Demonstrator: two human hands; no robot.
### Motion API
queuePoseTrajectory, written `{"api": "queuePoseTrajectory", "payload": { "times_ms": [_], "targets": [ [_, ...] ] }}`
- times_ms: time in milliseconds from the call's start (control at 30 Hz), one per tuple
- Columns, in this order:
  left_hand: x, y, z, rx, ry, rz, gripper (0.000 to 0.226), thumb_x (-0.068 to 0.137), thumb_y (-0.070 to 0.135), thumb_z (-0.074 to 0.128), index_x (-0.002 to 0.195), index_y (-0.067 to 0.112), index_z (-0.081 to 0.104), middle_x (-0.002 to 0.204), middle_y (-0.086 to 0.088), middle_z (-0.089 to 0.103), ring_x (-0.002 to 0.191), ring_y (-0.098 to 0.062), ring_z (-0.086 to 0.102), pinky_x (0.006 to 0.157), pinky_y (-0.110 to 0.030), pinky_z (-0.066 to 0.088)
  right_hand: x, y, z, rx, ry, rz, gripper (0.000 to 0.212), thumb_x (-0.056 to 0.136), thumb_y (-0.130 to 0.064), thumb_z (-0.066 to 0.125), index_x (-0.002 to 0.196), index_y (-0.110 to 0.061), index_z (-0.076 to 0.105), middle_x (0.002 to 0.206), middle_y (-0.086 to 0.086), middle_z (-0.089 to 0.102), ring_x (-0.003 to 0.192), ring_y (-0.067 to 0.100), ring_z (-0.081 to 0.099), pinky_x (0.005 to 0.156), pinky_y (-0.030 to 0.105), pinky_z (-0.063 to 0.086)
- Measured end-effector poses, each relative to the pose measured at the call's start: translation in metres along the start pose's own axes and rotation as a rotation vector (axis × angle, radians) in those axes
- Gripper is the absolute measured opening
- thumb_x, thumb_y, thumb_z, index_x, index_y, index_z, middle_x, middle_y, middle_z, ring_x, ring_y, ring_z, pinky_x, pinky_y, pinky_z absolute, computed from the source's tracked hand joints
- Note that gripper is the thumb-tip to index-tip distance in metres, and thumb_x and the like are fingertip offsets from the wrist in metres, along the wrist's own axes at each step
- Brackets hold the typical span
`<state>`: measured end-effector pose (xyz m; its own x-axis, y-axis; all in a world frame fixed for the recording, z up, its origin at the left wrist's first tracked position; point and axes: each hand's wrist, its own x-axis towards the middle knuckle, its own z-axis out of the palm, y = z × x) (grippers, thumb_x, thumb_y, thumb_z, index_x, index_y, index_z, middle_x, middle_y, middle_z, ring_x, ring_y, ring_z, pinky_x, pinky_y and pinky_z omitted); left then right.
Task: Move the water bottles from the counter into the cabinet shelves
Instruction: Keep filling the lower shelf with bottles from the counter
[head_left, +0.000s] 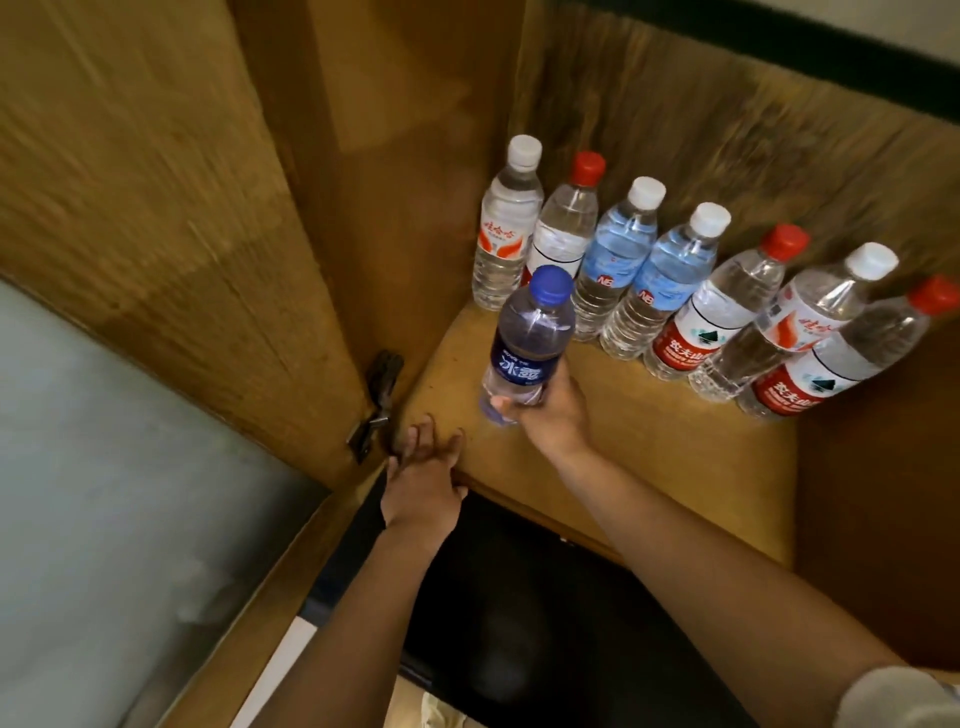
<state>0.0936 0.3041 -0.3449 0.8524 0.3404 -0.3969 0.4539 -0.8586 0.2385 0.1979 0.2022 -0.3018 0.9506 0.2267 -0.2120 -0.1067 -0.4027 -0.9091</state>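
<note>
My right hand (550, 410) grips the lower part of a blue-capped, dark-labelled water bottle (527, 338), held upright just above the wooden shelf (649, 447). Several water bottles stand in a row along the back of that shelf, from a white-capped one (506, 228) at the left to a red-capped one (841, 358) at the right. My left hand (423, 478) rests with straight fingers on the shelf's front left corner, holding nothing.
The open wooden cabinet door (171, 208) stands at the left with a metal hinge (379, 400) near my left hand. A dark opening (519, 597) lies below the shelf. The cabinet's wooden side wall (883, 519) closes the right.
</note>
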Motion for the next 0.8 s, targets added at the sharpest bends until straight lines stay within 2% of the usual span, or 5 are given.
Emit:
{"api": "queuePoseTrajectory", "payload": {
  "times_ms": [133, 200, 333, 600, 800],
  "targets": [
    [0.000, -0.002, 0.001, 0.067, -0.043, 0.030, 0.069, 0.095, 0.040, 0.043, 0.148, 0.034, -0.001, 0.156, -0.005, -0.018, 0.144, -0.024, -0.013, 0.116, -0.038, 0.011, 0.022, -0.021, 0.011, 0.006, 0.036, -0.033, 0.069, 0.066, -0.005, 0.079, 0.125, -0.011, 0.045, 0.124, 0.008, 0.059, 0.114, 0.023, 0.055, 0.093, 0.027, 0.040],
    [0.002, -0.001, -0.001, 0.085, -0.060, 0.026, 0.068, 0.095, 0.044, 0.040, 0.148, 0.034, -0.002, 0.156, -0.004, -0.018, 0.144, -0.023, -0.013, 0.116, -0.037, 0.012, 0.034, -0.030, 0.018, -0.008, 0.034, -0.026, 0.068, 0.068, -0.006, 0.079, 0.126, -0.011, 0.045, 0.126, 0.007, 0.059, 0.114, 0.021, 0.053, 0.089, 0.024, 0.037],
    [0.004, -0.002, -0.006, 0.079, -0.151, 0.024, 0.067, 0.096, 0.044, 0.037, 0.147, 0.035, -0.005, 0.155, -0.002, -0.022, 0.144, -0.021, -0.016, 0.115, -0.036, 0.012, 0.058, -0.040, 0.031, -0.044, 0.057, 0.009, 0.067, 0.070, -0.008, 0.077, 0.127, -0.012, 0.042, 0.129, 0.008, 0.056, 0.118, 0.026, 0.052, 0.092, 0.027, 0.036],
    [0.009, 0.001, -0.017, 0.104, -0.282, 0.013, 0.065, 0.098, 0.045, 0.033, 0.147, 0.035, -0.009, 0.153, -0.002, -0.027, 0.142, -0.022, -0.021, 0.116, -0.041, 0.013, 0.088, -0.050, 0.047, -0.104, 0.095, 0.024, 0.067, 0.072, -0.016, 0.077, 0.127, -0.014, 0.040, 0.130, 0.008, 0.053, 0.118, 0.026, 0.051, 0.086, 0.024, 0.033],
    [0.010, 0.003, -0.021, 0.130, -0.337, 0.004, 0.071, 0.096, 0.046, 0.037, 0.146, 0.035, -0.012, 0.152, -0.002, -0.030, 0.142, -0.024, -0.023, 0.114, -0.043, 0.019, 0.093, -0.051, 0.053, -0.065, 0.151, 0.045, 0.063, 0.075, -0.016, 0.074, 0.123, -0.009, 0.035, 0.131, 0.011, 0.051, 0.117, 0.028, 0.050, 0.084, 0.026, 0.033]
  ]
}}
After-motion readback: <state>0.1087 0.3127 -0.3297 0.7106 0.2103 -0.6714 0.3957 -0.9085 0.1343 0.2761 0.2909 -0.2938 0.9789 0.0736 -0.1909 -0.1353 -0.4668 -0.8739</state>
